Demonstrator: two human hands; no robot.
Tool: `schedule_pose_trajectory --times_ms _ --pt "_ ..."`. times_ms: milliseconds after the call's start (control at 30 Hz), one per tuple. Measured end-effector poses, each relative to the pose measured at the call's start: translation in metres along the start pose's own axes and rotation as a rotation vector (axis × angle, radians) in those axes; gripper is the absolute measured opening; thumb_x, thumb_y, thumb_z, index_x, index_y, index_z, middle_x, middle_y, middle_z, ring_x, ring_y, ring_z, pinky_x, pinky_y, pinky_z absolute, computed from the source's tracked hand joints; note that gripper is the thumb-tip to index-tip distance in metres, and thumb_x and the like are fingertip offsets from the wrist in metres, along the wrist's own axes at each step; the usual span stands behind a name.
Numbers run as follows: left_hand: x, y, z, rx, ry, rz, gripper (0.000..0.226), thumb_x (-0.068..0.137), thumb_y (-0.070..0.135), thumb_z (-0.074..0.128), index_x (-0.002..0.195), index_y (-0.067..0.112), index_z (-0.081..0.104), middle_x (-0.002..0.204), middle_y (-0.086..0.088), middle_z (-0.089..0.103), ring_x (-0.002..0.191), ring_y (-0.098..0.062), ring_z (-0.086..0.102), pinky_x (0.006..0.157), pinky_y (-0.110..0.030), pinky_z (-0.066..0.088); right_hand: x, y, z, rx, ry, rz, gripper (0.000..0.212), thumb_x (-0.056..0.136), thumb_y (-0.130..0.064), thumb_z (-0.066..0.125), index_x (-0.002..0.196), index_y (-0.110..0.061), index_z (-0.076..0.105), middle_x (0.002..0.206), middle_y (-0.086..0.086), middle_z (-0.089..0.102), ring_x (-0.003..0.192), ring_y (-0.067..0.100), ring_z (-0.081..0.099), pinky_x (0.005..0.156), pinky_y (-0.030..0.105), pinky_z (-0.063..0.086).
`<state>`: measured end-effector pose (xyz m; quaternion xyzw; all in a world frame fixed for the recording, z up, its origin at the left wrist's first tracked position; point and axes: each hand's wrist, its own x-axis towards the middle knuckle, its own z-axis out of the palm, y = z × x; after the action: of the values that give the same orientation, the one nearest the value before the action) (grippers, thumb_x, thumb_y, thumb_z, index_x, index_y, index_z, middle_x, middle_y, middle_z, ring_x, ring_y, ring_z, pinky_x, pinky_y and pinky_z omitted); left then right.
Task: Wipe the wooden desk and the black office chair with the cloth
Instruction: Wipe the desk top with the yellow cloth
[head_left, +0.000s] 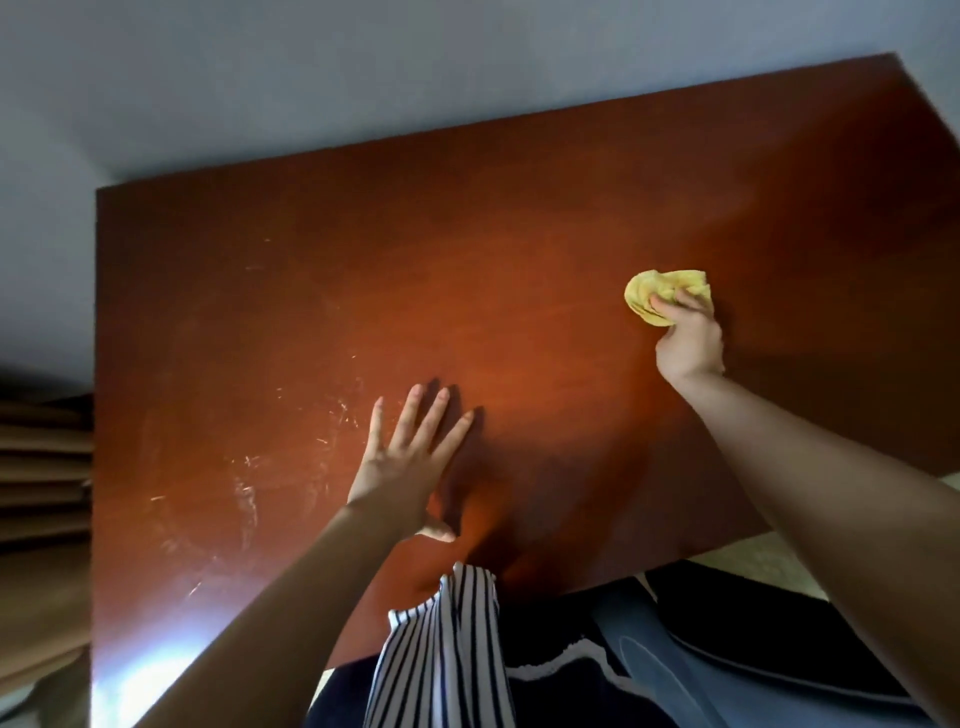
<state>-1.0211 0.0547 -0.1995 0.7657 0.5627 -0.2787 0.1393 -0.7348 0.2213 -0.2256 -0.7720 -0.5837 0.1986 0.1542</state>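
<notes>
Nearest us hangs a striped garment (441, 649), and beside it, below the bench (519, 234) edge, lies a dark padded shape (779, 654) that may be the office chair, though we cannot tell. Just beyond the garment our left grip (405, 467) lies flat on the wood, fingers straight and fanned apart, holding nothing; we judge it is there to brace us. To its left and a little nearer, pale scuff marks (244, 493) streak the surface. Farther out and well off to the right, our right grip (688, 338) has its fingers curled over the top of the yellow cloth (654, 293), which is bunched into a wad and pressed against the bench under and just ahead of the fingertips. We expect the cloth to be light, soft and limp, so it should fold and slip out unless we keep it gathered in the palm and hold it down from above. The bench looks hard, smooth and slightly glossy, so the wad should glide easily. Beyond the right grip the wood runs on to its far edge, with a pale wall (311, 78) behind.
</notes>
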Motion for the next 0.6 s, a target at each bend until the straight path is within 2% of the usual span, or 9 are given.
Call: schedule_pose_trajectory --times_ms 133,300,467,600 --pt "-0.016 -0.008 0.01 -0.07 0.022 -0.068 0.129 0.066 0.083 0.051 0.135 0.024 -0.04 0.14 -0.006 -0.046 0.129 -0.032 -0.04 0.106 -0.06 -0.018 -0.013 -0.027 0.024 -0.018 0.014 -0.071 0.053 0.089 0.013 0.041 0.126 -0.018 0.062 0.146 0.002 0.044 0.136 0.024 0.035 0.106 0.035 0.034" --pt "-0.048 -0.035 0.031 -0.161 0.054 -0.171 0.128 0.067 0.08 0.054 0.135 0.024 -0.039 0.149 -0.007 -0.04 0.137 -0.032 -0.035 0.104 -0.057 -0.019 -0.069 -0.056 0.06 -0.025 -0.024 -0.258 0.054 0.087 0.016 0.042 0.124 -0.018 0.064 0.143 0.002 0.048 0.141 0.023 0.029 0.11 0.036 0.032" --pt "-0.084 -0.057 0.054 -0.161 0.067 -0.178 0.128 0.066 0.079 0.056 0.134 0.024 -0.038 0.147 -0.005 -0.041 0.141 -0.033 -0.028 0.11 -0.06 -0.012 -0.143 -0.074 0.093 0.025 0.018 -0.392 0.052 0.08 0.02 0.049 0.115 -0.013 0.069 0.133 0.01 0.057 0.132 0.035 0.041 0.108 0.038 0.036" --pt "-0.107 -0.069 0.074 -0.167 0.051 -0.165 0.13 0.066 0.078 0.059 0.135 0.023 -0.037 0.152 -0.007 -0.035 0.141 -0.033 -0.028 0.11 -0.06 -0.012 -0.2 -0.078 0.113 0.025 0.09 -0.51 0.049 0.071 0.02 0.062 0.108 -0.011 0.072 0.121 0.015 0.064 0.118 0.043 0.053 0.099 0.049 0.044"
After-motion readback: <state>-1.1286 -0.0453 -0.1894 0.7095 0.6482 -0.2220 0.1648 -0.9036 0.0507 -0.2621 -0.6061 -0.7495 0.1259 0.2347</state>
